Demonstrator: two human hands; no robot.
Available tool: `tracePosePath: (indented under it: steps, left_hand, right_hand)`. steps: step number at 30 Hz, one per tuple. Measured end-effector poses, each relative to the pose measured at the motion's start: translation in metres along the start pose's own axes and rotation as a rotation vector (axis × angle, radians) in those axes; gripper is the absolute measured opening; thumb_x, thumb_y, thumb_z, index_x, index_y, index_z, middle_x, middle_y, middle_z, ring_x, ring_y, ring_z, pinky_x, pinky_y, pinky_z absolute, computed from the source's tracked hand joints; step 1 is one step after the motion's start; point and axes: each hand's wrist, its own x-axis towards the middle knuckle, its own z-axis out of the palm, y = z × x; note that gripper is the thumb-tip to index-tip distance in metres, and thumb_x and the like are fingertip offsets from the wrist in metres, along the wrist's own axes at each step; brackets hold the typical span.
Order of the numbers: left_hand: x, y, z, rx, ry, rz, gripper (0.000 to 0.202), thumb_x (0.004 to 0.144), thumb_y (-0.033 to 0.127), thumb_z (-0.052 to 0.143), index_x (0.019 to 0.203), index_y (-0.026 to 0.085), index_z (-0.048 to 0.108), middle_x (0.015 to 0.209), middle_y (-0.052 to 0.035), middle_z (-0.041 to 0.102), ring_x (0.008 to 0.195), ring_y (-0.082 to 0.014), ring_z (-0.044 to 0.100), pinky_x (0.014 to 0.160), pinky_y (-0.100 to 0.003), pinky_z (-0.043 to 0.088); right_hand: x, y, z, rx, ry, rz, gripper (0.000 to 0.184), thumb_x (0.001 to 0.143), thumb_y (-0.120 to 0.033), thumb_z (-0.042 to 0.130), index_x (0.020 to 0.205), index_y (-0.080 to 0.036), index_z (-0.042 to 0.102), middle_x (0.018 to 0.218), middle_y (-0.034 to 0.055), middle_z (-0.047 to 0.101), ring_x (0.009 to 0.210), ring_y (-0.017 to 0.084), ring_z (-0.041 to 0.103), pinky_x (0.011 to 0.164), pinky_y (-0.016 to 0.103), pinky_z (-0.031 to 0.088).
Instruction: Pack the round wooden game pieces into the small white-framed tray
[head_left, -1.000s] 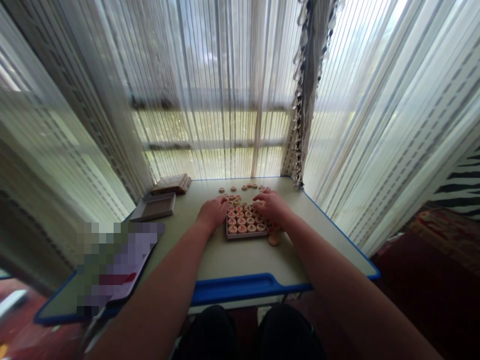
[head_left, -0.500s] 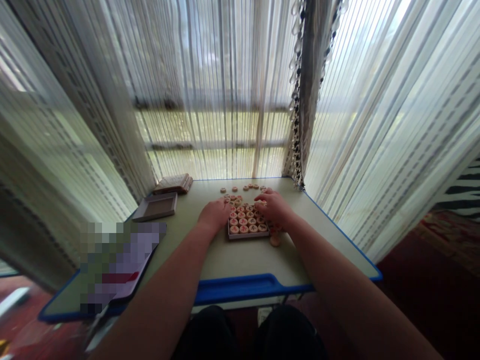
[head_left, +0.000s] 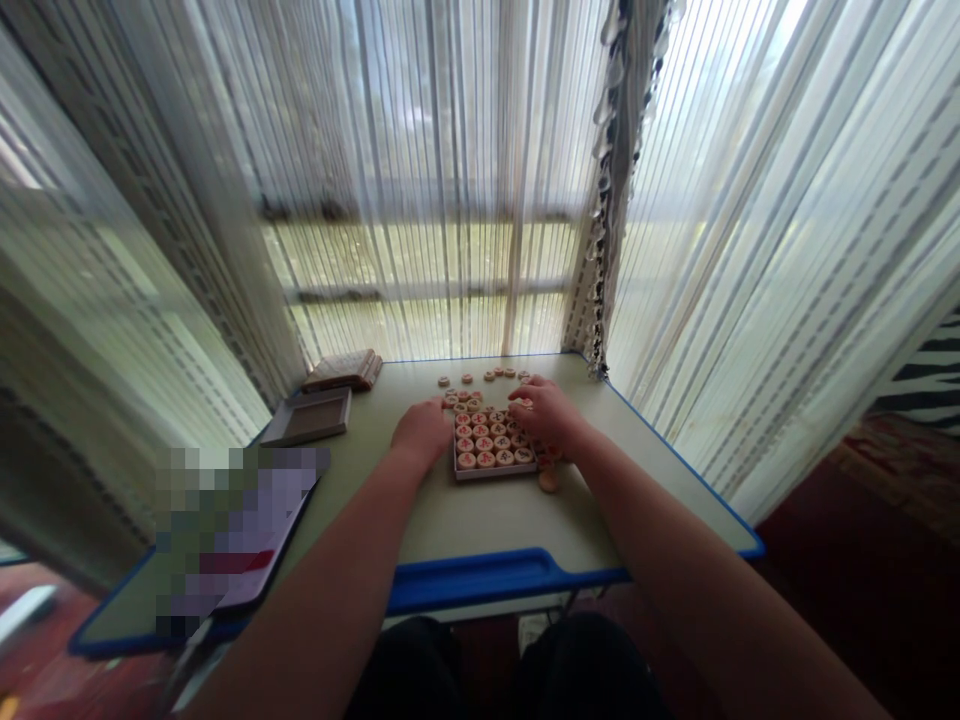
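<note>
A shallow box (head_left: 495, 474) on the table holds rows of round wooden xiangqi pieces (head_left: 485, 460) with red and dark characters. My left hand (head_left: 424, 430) rests just left of the box, fingers stretched forward towards loose pieces (head_left: 471, 404) behind it; its fingertips are partly hidden. At the box's far right corner is my right hand (head_left: 551, 412), its thumb and finger curved around a pale xiangqi piece (head_left: 526, 403). More loose pieces (head_left: 549, 480) lie beside the box under my right wrist, some stacked or overlapping.
A scattered row of pieces (head_left: 489, 376) lies near the table's far edge. To the left are an open box lid (head_left: 309, 416), a quilted book-like item (head_left: 341, 369) and a tablet-like device (head_left: 255, 580), partly blurred. String curtains (head_left: 450, 200) hang behind the table (head_left: 480, 520).
My left hand has shifted slightly left, away from the box's side. My right hand stays at the far right corner. The view has tilted slightly.
</note>
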Motion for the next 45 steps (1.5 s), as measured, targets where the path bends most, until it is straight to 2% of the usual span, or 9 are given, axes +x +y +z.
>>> tracePosePath:
  steps: [6,10,18,27,35,45]
  left_hand:
    - [0.0,-0.011,-0.003,0.054,-0.055,-0.079,0.036,0.066,0.026,0.049,0.098,0.015,0.061,0.1,-0.0139,0.063,0.094,-0.0269,0.057,0.08,-0.034,0.042]
    - [0.0,-0.017,-0.001,0.017,-0.068,-0.061,0.031,0.064,0.02,0.051,0.093,0.015,0.062,0.094,-0.0123,0.065,0.087,-0.0233,0.059,0.074,-0.03,0.044]
    - [0.0,-0.015,-0.002,-0.122,-0.019,-0.046,0.028,0.068,0.021,0.054,0.093,0.014,0.062,0.091,-0.0108,0.066,0.081,-0.0199,0.061,0.073,-0.028,0.046]
    - [0.001,-0.012,0.002,-0.065,0.015,0.016,0.023,0.072,0.024,0.05,0.088,0.016,0.064,0.089,-0.0087,0.067,0.082,-0.0185,0.061,0.071,-0.025,0.045]
    - [0.001,-0.008,0.003,0.021,0.037,0.013,0.022,0.072,0.027,0.048,0.085,0.019,0.065,0.088,-0.0066,0.067,0.083,-0.0192,0.06,0.071,-0.025,0.044]
    - [-0.002,-0.006,0.001,0.009,0.054,0.027,0.026,0.072,0.025,0.045,0.087,0.021,0.066,0.089,-0.0073,0.067,0.084,-0.0215,0.06,0.071,-0.028,0.045]
  right_hand:
    - [0.0,0.001,0.001,0.02,0.02,0.009,0.028,0.078,-0.034,0.047,0.094,-0.02,0.065,0.1,0.0076,0.055,0.095,0.017,0.049,0.087,0.028,0.035]
    - [-0.001,0.001,0.001,0.015,0.003,0.022,0.028,0.078,-0.034,0.047,0.095,-0.02,0.065,0.101,0.0077,0.055,0.095,0.017,0.049,0.088,0.028,0.034]
    - [-0.001,0.001,0.0,0.02,0.008,0.037,0.028,0.079,-0.034,0.046,0.095,-0.021,0.065,0.102,0.0077,0.055,0.096,0.017,0.049,0.087,0.027,0.035]
    - [-0.002,0.001,-0.001,0.015,0.009,0.053,0.028,0.078,-0.033,0.047,0.095,-0.02,0.065,0.102,0.0084,0.056,0.097,0.018,0.049,0.087,0.027,0.035]
    - [0.0,0.004,0.001,-0.003,0.008,0.079,0.027,0.079,-0.032,0.046,0.094,-0.021,0.065,0.104,0.0078,0.056,0.096,0.018,0.049,0.088,0.027,0.035]
    - [0.001,0.003,0.002,-0.003,0.005,0.072,0.027,0.078,-0.03,0.046,0.094,-0.021,0.066,0.106,0.0072,0.056,0.101,0.019,0.048,0.089,0.027,0.035]
